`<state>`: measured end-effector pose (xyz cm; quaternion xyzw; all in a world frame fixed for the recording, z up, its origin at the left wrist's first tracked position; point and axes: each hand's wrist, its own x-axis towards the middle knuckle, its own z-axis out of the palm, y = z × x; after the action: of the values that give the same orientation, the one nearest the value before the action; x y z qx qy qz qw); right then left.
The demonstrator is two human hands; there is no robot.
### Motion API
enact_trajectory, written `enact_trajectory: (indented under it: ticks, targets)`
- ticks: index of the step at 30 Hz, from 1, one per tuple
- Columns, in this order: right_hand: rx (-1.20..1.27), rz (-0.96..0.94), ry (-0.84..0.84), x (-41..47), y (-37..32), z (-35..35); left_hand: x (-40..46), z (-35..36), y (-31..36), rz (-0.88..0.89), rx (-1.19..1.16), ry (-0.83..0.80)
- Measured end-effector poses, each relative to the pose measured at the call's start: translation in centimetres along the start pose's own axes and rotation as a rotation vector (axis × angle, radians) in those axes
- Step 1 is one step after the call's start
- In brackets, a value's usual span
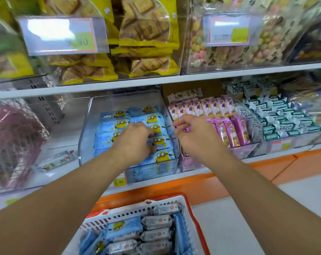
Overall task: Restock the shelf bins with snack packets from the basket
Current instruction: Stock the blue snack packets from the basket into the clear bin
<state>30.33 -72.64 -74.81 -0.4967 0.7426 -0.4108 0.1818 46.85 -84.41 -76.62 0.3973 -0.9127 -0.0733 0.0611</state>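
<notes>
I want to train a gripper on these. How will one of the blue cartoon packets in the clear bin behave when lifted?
The blue packets look like thin glossy film, so probably light and somewhat slippery. They lie flat in neat rows, so unlikely to roll. The left hand rests on them without visible crushing, suggesting some stiffness inside.

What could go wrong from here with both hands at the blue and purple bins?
1. The left hand presses on blue packets stacked up to the clear bin's front lip; the front ones might slide out.
2. The right hand pinches a purple packet at the divider; it could land in the wrong bin.
</notes>
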Motion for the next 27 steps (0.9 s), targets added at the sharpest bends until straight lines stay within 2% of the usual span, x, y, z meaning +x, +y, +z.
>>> enact_trajectory:
  ticks: [3, 7, 16, 19, 23, 27]
  targets:
    - [-0.007, -0.006, 0.016, 0.2, 0.1, 0.3, -0.4, 0.9, 0.0, -0.019, -0.074, 0.071]
    - [-0.007, -0.015, 0.032, 0.2, 0.1, 0.4, -0.7, 1.6, 0.3, 0.041, -0.084, 0.191]
    - [-0.022, -0.033, 0.032, -0.4, -0.2, 0.4, -2.2, 2.5, 0.6, 0.092, -0.079, 0.077]
    - [-0.046, -0.033, 0.032, -0.8, -0.5, 0.3, -2.9, 1.7, 0.5, 0.114, -0.143, 0.032]
    - [-0.121, -0.063, 0.007, -2.1, -0.7, 0.1, -6.4, 0.0, 0.1, 0.173, -0.251, 0.102]
    - [-0.287, -0.101, 0.105, -4.5, -1.8, 0.3, -12.9, -1.4, -1.7, 0.106, -0.398, 0.169]
